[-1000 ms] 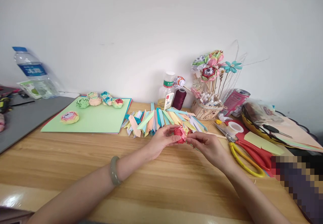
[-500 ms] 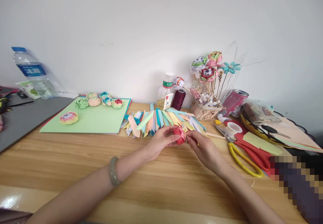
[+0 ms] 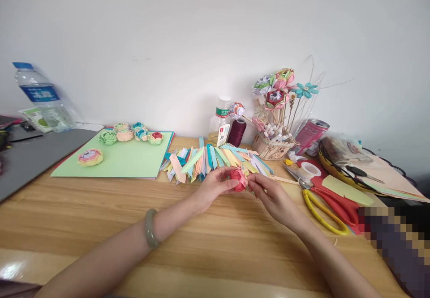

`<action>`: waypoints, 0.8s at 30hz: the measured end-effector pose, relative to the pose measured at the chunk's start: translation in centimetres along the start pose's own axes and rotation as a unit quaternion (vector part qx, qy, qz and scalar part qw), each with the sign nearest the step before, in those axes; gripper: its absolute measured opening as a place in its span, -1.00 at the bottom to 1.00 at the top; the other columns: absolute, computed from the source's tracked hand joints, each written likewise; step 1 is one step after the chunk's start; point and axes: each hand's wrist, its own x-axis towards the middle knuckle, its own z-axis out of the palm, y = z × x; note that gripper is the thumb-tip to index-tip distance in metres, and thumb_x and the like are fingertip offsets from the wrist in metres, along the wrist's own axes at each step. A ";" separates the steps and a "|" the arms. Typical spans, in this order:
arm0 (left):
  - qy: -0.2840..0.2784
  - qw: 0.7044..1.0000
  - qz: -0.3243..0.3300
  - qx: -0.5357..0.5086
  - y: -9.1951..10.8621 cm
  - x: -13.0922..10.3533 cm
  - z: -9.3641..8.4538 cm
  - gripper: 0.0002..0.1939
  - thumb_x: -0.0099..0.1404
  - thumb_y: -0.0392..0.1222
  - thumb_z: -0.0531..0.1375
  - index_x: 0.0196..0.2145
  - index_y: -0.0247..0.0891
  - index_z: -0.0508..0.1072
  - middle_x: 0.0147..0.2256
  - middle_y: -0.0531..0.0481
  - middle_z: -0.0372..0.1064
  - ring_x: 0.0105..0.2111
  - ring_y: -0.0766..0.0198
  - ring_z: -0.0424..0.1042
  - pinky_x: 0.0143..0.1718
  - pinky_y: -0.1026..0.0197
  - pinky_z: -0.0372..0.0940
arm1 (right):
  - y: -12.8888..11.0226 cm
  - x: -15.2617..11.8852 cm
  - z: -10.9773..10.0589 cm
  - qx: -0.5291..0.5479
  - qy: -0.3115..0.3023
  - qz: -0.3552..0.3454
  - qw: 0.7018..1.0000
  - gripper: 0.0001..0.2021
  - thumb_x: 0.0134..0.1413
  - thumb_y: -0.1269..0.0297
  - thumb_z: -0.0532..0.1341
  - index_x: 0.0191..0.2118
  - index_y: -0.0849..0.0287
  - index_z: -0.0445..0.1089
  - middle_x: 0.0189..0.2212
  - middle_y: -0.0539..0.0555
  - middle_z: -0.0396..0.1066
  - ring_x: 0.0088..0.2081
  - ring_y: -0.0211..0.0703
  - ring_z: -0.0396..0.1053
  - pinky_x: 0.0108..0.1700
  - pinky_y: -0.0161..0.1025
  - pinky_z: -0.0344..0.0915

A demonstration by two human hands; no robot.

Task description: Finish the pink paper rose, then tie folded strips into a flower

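A pink-red paper flower (image 3: 238,180) is held between my two hands, just in front of a pile of folded paper strips (image 3: 198,161). My left hand (image 3: 215,189) grips its left side, thumb across the front and fingers behind. At its right edge, my right hand (image 3: 268,195) is pinched close, thumb and forefinger together; what lies between the fingertips is too small to make out. Several finished paper flowers (image 3: 125,135) rest on a light green sheet (image 3: 134,159) at the left, with one more flower (image 3: 90,156) nearer the front.
Yellow-and-red scissors (image 3: 322,215) and a white spool (image 3: 309,171) lie right of my right hand. Behind stand a bottle (image 3: 221,121), a dark red thread cone (image 3: 237,132) and a basket of paper flowers (image 3: 273,149). A water bottle (image 3: 40,94) leans at the far left.
The view has shifted very slightly. My right fingertips have moved a little at the flower's right edge, while my left hand keeps its hold.
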 end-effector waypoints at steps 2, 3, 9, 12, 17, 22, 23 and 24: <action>-0.002 1.000 0.003 0.000 0.0 0.0 0.0 -0.61 -0.05 -0.20 0.31 -0.21 -0.28 0.39 -0.21 -0.07 0.32 -0.25 0.28 0.34 -0.18 0.14 0.27 | 0.2 0.0 0.1 0.003 0.001 0.005 1.000 -0.78 0.16 0.27 -0.05 -0.39 0.18 0.27 -0.51 0.02 0.30 -0.45 -0.24 0.25 -0.39 -0.33 0.18; -0.004 1.000 0.005 0.002 0.0 0.0 0.0 -0.61 -0.05 -0.20 0.31 -0.21 -0.28 0.39 -0.21 -0.06 0.32 -0.25 0.28 0.34 -0.18 0.14 0.27 | 0.4 0.0 0.1 0.005 0.001 0.006 1.000 -0.79 0.16 0.26 -0.04 -0.38 0.18 0.27 -0.51 0.03 0.31 -0.45 -0.24 0.25 -0.39 -0.33 0.18; 0.004 1.000 0.013 0.012 0.0 0.0 0.0 -0.61 -0.06 -0.21 0.31 -0.22 -0.29 0.40 -0.21 -0.06 0.31 -0.25 0.27 0.33 -0.20 0.16 0.28 | 1.0 0.0 -0.1 0.023 0.005 0.001 1.000 -0.79 0.14 0.25 0.02 -0.38 0.18 0.33 -0.44 0.07 0.38 -0.39 -0.19 0.30 -0.33 -0.29 0.20; 0.004 1.000 0.014 0.013 0.0 0.0 0.0 -0.60 -0.06 -0.20 0.31 -0.21 -0.29 0.40 -0.22 -0.06 0.31 -0.25 0.27 0.33 -0.20 0.16 0.28 | 1.1 0.1 -0.4 0.039 0.007 -0.019 0.999 -0.79 0.14 0.24 0.03 -0.37 0.18 0.36 -0.41 0.08 0.35 -0.35 -0.18 0.29 -0.28 -0.26 0.20; 0.015 1.000 0.022 0.016 -0.2 0.2 -0.2 -0.60 -0.08 -0.20 0.32 -0.22 -0.28 0.41 -0.23 -0.06 0.32 -0.25 0.26 0.31 -0.19 0.16 0.26 | 1.1 0.2 -0.5 0.057 0.030 -0.024 0.998 -0.77 0.10 0.18 0.07 -0.37 0.15 0.43 -0.42 0.07 0.28 -0.35 -0.18 0.26 -0.31 -0.25 0.20; 0.004 0.998 0.041 0.036 -0.4 0.2 -0.3 -0.59 -0.08 -0.20 0.32 -0.21 -0.27 0.41 -0.20 -0.07 0.31 -0.22 0.24 0.30 -0.20 0.15 0.26 | 1.1 0.3 -0.3 0.064 0.021 -0.013 0.998 -0.76 0.08 0.17 0.10 -0.42 0.16 0.44 -0.47 0.05 0.28 -0.38 -0.20 0.25 -0.34 -0.26 0.18; 0.001 0.998 0.041 0.038 -0.4 0.2 -0.3 -0.58 -0.08 -0.20 0.32 -0.20 -0.26 0.41 -0.19 -0.08 0.31 -0.23 0.24 0.30 -0.21 0.16 0.26 | 1.1 0.4 -0.3 0.065 0.020 -0.013 0.998 -0.76 0.08 0.18 0.10 -0.43 0.17 0.44 -0.47 0.05 0.28 -0.39 -0.21 0.25 -0.35 -0.27 0.18; -0.002 0.998 0.041 0.039 -0.4 0.2 -0.3 -0.58 -0.07 -0.20 0.32 -0.20 -0.26 0.41 -0.18 -0.07 0.30 -0.23 0.25 0.30 -0.21 0.16 0.26 | 1.1 0.4 -0.3 0.067 0.019 -0.013 0.998 -0.77 0.07 0.18 0.11 -0.44 0.17 0.44 -0.48 0.05 0.28 -0.39 -0.21 0.25 -0.35 -0.27 0.18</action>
